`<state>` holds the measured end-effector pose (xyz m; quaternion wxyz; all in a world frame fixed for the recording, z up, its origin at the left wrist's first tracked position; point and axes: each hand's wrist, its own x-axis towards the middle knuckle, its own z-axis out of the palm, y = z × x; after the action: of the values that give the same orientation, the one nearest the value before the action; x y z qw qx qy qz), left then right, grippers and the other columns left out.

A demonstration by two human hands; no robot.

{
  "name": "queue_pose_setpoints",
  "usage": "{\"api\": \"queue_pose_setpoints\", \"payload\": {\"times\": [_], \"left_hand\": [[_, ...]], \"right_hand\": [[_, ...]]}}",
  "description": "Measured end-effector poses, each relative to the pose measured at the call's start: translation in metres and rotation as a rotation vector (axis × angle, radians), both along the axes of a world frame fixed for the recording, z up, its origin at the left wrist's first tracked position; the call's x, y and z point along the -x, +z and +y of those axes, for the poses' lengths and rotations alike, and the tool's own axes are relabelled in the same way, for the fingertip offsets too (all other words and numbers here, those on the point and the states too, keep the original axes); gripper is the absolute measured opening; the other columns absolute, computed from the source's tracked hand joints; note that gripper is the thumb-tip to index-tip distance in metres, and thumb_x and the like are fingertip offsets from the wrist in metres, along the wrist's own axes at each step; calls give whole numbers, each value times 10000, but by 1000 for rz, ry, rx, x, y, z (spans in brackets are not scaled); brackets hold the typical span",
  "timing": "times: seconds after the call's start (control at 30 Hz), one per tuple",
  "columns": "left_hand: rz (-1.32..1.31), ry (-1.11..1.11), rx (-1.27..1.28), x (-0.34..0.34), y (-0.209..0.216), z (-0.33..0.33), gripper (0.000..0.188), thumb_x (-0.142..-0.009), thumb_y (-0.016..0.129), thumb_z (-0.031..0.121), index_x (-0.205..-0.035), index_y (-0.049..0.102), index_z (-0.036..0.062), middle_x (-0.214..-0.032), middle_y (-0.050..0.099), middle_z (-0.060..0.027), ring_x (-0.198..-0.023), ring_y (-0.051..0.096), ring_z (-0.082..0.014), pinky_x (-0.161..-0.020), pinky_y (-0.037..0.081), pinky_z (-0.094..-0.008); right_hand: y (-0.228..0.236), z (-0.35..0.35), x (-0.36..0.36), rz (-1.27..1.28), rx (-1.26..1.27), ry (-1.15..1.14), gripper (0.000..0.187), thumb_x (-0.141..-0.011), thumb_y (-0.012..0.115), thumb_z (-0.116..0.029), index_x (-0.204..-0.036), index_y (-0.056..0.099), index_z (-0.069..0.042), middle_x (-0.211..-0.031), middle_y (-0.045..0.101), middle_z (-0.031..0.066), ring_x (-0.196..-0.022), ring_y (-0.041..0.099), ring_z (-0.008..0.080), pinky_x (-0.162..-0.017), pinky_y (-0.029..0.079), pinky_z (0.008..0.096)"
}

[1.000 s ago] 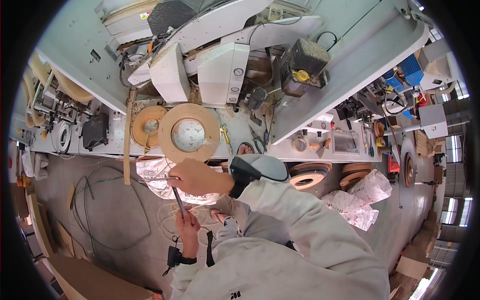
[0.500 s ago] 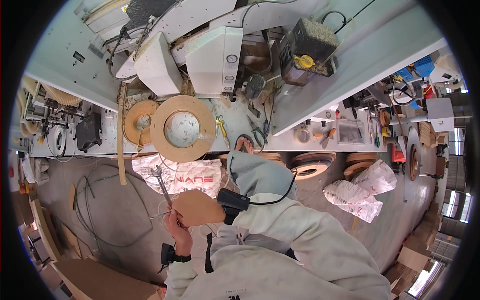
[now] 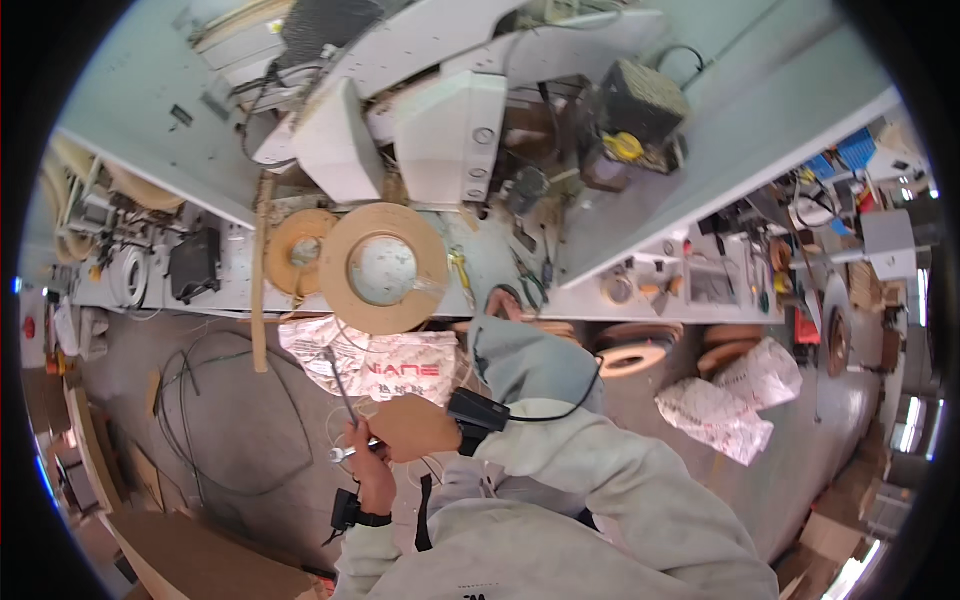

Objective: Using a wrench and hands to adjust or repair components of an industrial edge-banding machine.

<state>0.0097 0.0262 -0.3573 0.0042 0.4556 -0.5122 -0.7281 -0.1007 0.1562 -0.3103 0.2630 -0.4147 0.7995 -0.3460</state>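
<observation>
Wrench [image 3: 341, 454], bright metal, blurred: one end sticks out left of the left hand [image 3: 372, 478], just above the wrist; shank runs rightward into the fingers, long axis roughly left-right. Left hand is nearer that end; right hand [image 3: 415, 428] sits just right of it, on the shank's hidden side. Left fist is closed around a slim grey tool [image 3: 341, 388], which points far and slightly left, so the two tools cross at the fingers. Whose grip carries the wrench shank: can't tell. Right hand shows only its back, fingers hidden, can't tell how wide. Hands look to be touching or nearly so. Materials: both tools straight and hard, wrench shiny, slim one duller. Far of the hands, a crinkled white plastic bag [image 3: 425, 352] with red print; beyond it, on the pale metal ledge [image 3: 235, 268], a large flat tan roll [image 3: 338, 268], ring-shaped, smaller roll [image 3: 279, 252] left of it, yellow-handled tool [image 3: 460, 275] right. Left, dark flexible hose [image 3: 168, 400] lies in loose loops on smooth grey floor [image 3: 235, 425].
</observation>
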Motion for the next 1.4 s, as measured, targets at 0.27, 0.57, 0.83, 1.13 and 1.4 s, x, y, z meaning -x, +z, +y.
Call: {"api": "queue_pose_setpoints", "payload": {"times": [0.27,0.57,0.83,1.13,1.4], "left_hand": [[-69,-58,-32,3,23,16,139,-1023,524,297,-945,535,182,-772,564,54,-558,517,-40,-465,357,-204],[-41,-29,-70,2,26,20,160,-1049,507,268,-923,487,171,-701,501,66,-540,422,-16,-454,267,-193],[-1,-34,-85,-4,20,19,160,-1046,512,261,-919,485,169,-682,488,69,-532,410,-17,-453,270,-195],[7,-38,-87,-6,21,22,163,-1045,516,265,-917,492,168,-672,473,80,-525,397,-12,-458,287,-193],[10,-41,-71,-6,17,23,160,-1047,504,264,-918,493,169,-676,481,85,-532,402,-9,-461,272,-199]], "right_hand": [[-7,5,-1,-80,-104,80,320,-735,737,-282,-878,688,1,-785,692,206,-742,700,382,-670,560,454],[-12,-1,1,-85,-209,192,316,-681,761,-235,-905,698,-22,-794,717,178,-768,721,359,-683,572,450],[5,1,7,-109,-209,244,275,-737,685,-204,-917,714,1,-875,708,214,-829,704,384,-726,562,455],[12,3,7,-101,-237,260,276,-738,688,-200,-918,719,6,-856,707,211,-805,708,378,-708,563,454],[10,2,7,-74,-201,277,270,-722,691,-198,-898,717,5,-836,696,215,-780,697,390,-695,558,457]]}}
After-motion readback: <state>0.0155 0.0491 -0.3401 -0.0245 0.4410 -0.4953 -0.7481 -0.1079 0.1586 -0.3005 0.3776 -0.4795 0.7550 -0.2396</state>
